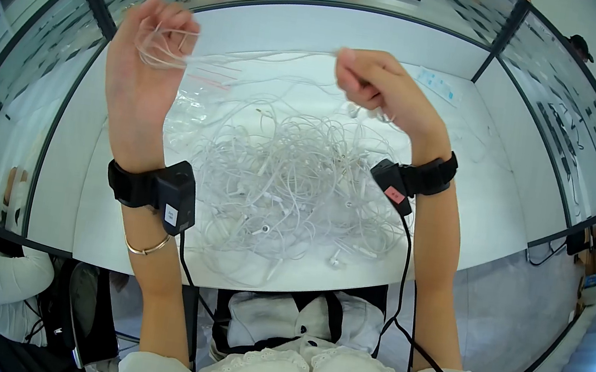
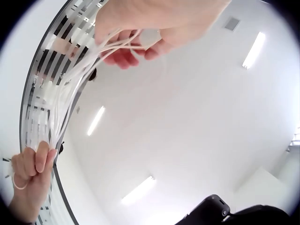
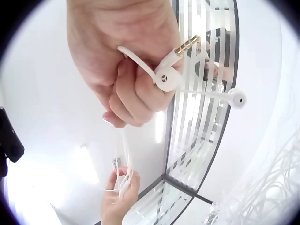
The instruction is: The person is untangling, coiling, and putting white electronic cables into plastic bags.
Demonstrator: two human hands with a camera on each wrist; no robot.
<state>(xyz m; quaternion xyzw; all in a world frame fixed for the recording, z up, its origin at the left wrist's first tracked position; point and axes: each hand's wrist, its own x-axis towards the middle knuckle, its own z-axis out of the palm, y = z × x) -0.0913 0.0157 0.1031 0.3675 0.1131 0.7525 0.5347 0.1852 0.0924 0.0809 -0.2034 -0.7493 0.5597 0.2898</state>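
Note:
White earphone cable (image 1: 271, 55) stretches in several strands between the two raised hands, above the table. My left hand (image 1: 149, 62) holds one end, with loops of the cable lying across its palm and curled fingers. My right hand (image 1: 391, 92) grips the other end in a fist. Out of that fist, in the right wrist view, stick a gold-tipped audio plug (image 3: 186, 45) and an earbud (image 3: 168, 78). A second earbud (image 3: 237, 98) dangles beside it on its wire. Below both hands spreads a big tangled heap of white earphones (image 1: 300, 171).
The white table (image 1: 492, 213) has low white walls topped by striped glass panels (image 1: 586, 143). Clear plastic bags (image 1: 191, 106) lie left of the heap, and a blue-and-white packet (image 1: 438, 85) lies at the back right. Another person (image 1: 1, 289) sits at the lower left.

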